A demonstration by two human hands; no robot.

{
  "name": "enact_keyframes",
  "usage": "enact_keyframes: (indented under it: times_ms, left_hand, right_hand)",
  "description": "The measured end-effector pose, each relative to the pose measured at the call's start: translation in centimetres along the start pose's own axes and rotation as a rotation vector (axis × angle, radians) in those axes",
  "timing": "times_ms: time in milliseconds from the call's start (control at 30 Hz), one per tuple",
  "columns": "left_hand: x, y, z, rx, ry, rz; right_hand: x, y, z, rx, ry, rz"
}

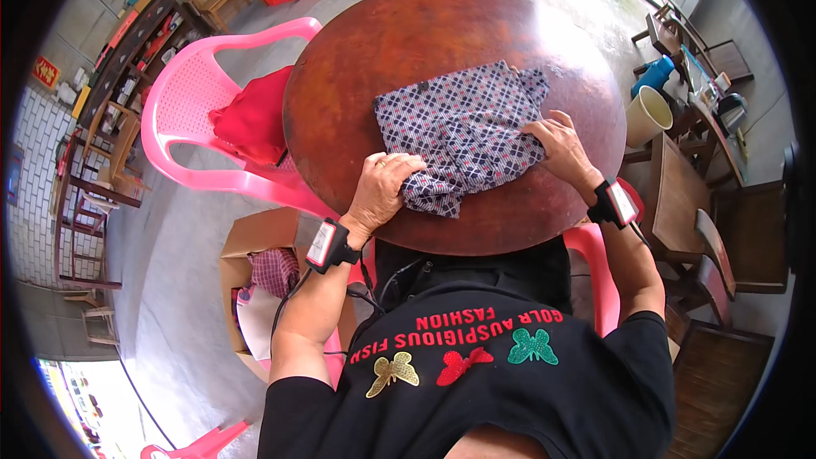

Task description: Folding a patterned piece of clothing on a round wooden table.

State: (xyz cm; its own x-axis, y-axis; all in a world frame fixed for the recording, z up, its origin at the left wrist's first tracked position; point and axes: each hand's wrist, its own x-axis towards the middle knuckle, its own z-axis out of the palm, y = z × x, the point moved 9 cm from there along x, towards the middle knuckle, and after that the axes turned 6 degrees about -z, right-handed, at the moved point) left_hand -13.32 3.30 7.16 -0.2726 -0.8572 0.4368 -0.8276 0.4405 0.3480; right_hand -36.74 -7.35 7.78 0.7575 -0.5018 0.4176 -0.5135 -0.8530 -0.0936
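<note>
A patterned cloth garment in white and navy with small red marks lies partly folded on the round wooden table. Its near left corner is in the fingers of my left hand. At the near right edge, my right hand pinches the fabric between thumb and fingers. The cloth is layered and a little rumpled, and a loose part sticks out at its far right corner. Each wrist wears a black strap with a small white-faced device.
Left of the table, a pink plastic chair holds a red cloth. An open cardboard box with folded fabrics stands on the floor at lower left. To the right are a cream bin, a blue flask and wooden chairs.
</note>
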Motion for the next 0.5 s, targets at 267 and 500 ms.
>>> enact_keyframes:
  times_ms: [267, 500]
  left_hand:
    - [1.1, 2.2, -3.2, -1.088, 0.109, -0.333]
    - [4.9, 3.4, -5.3, -1.477, 0.199, -0.547]
  right_hand:
    - [0.0, 1.1, -11.5, 0.529, -0.056, 0.4]
    - [2.5, 4.4, -10.2, 0.939, -0.249, 0.353]
